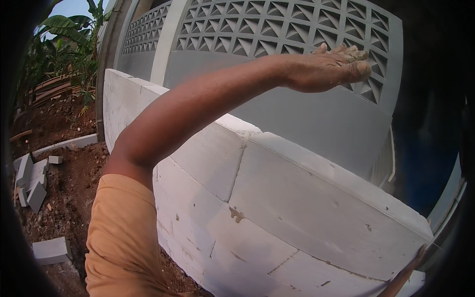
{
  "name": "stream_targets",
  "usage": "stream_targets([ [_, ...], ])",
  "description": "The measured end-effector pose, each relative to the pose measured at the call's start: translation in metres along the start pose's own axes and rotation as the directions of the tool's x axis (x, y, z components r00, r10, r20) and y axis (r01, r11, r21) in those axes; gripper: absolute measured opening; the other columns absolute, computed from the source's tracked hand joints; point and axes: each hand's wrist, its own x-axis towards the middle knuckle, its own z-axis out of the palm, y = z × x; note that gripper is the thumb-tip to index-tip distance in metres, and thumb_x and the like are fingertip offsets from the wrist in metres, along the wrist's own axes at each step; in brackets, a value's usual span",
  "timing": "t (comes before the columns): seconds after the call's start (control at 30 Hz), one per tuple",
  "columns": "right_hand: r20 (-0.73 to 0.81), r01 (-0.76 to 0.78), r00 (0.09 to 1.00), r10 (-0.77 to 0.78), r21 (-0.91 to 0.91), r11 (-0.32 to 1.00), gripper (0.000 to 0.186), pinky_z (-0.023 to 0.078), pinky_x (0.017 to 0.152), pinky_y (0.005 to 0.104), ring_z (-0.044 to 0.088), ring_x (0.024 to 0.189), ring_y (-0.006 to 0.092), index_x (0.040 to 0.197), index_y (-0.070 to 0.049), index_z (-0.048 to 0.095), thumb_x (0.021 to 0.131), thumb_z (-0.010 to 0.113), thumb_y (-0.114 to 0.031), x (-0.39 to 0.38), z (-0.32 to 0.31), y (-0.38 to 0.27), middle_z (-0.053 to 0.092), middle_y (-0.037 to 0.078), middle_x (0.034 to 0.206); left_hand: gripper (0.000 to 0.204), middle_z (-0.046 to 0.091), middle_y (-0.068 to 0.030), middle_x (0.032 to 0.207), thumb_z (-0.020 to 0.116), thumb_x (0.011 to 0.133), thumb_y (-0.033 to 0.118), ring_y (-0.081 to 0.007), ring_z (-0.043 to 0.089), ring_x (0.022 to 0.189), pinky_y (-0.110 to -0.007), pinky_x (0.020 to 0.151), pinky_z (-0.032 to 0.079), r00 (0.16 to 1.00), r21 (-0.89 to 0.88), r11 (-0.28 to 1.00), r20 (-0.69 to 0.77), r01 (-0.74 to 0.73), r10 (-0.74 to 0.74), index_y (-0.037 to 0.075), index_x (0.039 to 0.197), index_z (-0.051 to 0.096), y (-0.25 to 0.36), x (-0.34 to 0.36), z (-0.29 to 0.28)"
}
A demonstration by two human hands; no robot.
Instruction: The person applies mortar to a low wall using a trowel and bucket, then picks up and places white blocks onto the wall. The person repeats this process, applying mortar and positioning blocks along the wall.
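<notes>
My left arm, in an orange sleeve, reaches up and across the white block wall (237,247). At the end of it my left hand (334,68) is raised above the wall's top edge, fingers stretched out and smeared with grey mortar, nothing in its grasp. Beneath that arm, a large white block (316,208) forms the top course at the right. Low at the right rim, part of my right arm or hand (410,270) shows beside the block's end; its fingers are too dark and cut off to make out.
Behind the wall stands a grey wall (277,109) topped by patterned vent blocks (277,24). Several loose blocks (34,180) lie on brown soil at the left, with another block (52,251) nearer. Stacked planks (52,91) and banana plants (64,37) are farther back.
</notes>
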Motion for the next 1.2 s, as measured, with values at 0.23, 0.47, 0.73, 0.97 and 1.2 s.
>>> stream_targets([
  [0.23,-0.034,-0.018,0.999,0.018,0.009,1.0,0.084,0.036,0.116,0.0471,0.045,0.136,0.0319,0.15,-0.005,0.039,0.092,0.051,-0.064,0.014,-0.037,0.018,0.047,0.017,0.148,0.099,0.001,-0.0164,0.167,0.005,0.09,0.079,-0.0321,-0.008,0.154,-0.051,0.126,0.003,0.727,-0.029,0.954,0.655,0.299,-0.208,0.01,0.161,0.005,-0.048,-0.059,0.1],
  [0.47,-0.042,-0.028,0.999,0.03,0.043,0.999,0.084,0.037,0.115,0.0468,0.047,0.135,0.0319,0.149,-0.004,0.04,0.092,0.052,-0.065,0.025,-0.093,0.035,0.048,0.017,0.147,0.1,0.02,-0.0191,0.164,0.011,0.089,0.081,-0.0369,0.011,0.153,-0.057,0.123,0.014,0.736,-0.015,0.923,0.608,0.385,-0.297,0.009,0.158,0.024,-0.041,-0.071,0.092],
  [0.73,-0.028,-0.034,0.999,0.036,0.043,0.998,0.085,0.039,0.114,0.0465,0.048,0.134,0.032,0.148,-0.004,0.041,0.092,0.054,-0.066,0.031,-0.137,0.036,0.05,0.017,0.145,0.104,0.033,-0.0274,0.156,0.021,0.087,0.085,-0.0432,0.023,0.149,-0.059,0.119,0.022,0.771,0.033,0.925,0.541,0.379,-0.336,0.006,0.152,0.041,-0.042,-0.074,0.103],
  [0.97,-0.19,-0.006,0.982,-0.005,-0.055,0.998,0.092,0.037,0.114,0.0455,0.044,0.136,0.0313,0.148,-0.004,0.042,0.089,0.051,-0.074,0.009,-0.11,0.034,0.046,0.016,0.149,0.103,0.037,-0.0316,0.152,0.026,0.087,0.085,-0.0447,0.027,0.147,-0.059,0.117,0.026,0.776,-0.066,0.917,0.559,0.394,-0.293,0.004,0.149,0.044,-0.057,-0.069,0.117],
  [1.2,-0.07,-0.104,0.99,0.123,0.229,0.968,0.107,0.026,0.12,0.045,0.026,0.149,0.0342,0.157,-0.004,0.023,0.088,0.026,-0.085,0.012,-0.119,0.017,0.024,0.022,0.162,0.103,0.037,-0.031,0.152,0.027,0.088,0.084,-0.0441,0.029,0.147,-0.058,0.117,0.027,0.619,0.14,0.848,0.624,0.511,-0.476,0.004,0.15,0.043,-0.043,-0.065,0.105],
])
